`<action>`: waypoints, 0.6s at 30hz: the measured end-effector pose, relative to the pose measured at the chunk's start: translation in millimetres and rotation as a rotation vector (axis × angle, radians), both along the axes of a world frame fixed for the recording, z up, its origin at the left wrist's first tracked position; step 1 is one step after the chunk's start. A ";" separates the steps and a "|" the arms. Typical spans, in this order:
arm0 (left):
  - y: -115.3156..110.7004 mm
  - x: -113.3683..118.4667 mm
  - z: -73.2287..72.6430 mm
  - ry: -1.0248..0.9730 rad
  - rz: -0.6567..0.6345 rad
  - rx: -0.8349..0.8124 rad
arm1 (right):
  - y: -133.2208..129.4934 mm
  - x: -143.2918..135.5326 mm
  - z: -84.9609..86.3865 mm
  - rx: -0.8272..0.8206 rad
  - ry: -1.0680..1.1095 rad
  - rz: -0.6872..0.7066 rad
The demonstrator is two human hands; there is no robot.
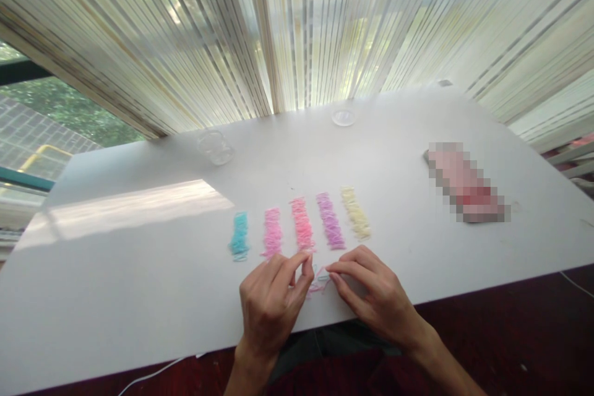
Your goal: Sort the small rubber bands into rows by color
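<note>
Five columns of small thin pieces lie side by side on the white table: blue [240, 236], pink [272, 231], coral [302, 224], purple [330, 221] and pale yellow [356, 213]. A small loose pile of mixed pink and bluish pieces [318, 286] lies between my hands near the front edge. My left hand [273, 294] is pinched just below the coral column; what its fingertips hold is too small to make out. My right hand [374, 288] reaches in from the right, thumb and index finger slightly apart at the pile, with no piece clearly between them.
Clear round containers or lids [216, 148] are at the back left of the white table [139, 284], another clear lid [343, 116] at the back middle. A pixelated pinkish object [466, 184] lies on the right. A striped curtain hangs behind; a white cable runs below the front edge.
</note>
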State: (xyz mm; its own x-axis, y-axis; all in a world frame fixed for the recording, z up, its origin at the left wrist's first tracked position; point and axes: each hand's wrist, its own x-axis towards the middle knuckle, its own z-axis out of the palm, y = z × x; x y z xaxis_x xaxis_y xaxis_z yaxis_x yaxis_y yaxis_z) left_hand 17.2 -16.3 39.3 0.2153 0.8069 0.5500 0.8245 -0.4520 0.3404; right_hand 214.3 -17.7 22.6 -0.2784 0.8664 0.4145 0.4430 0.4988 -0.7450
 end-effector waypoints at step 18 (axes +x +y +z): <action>-10.9 7.0 4.5 -0.022 -0.010 -0.139 | -3.1 35.2 1.6 0.059 -0.044 -0.249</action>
State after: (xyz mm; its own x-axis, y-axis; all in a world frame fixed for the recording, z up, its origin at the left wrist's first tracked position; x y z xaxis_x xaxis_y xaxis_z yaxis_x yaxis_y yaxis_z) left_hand 24.2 -27.2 43.8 0.2127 0.8736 0.4377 0.8117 -0.4073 0.4187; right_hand 249.4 -20.8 24.2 -0.0781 0.8852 0.4587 0.5887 0.4122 -0.6953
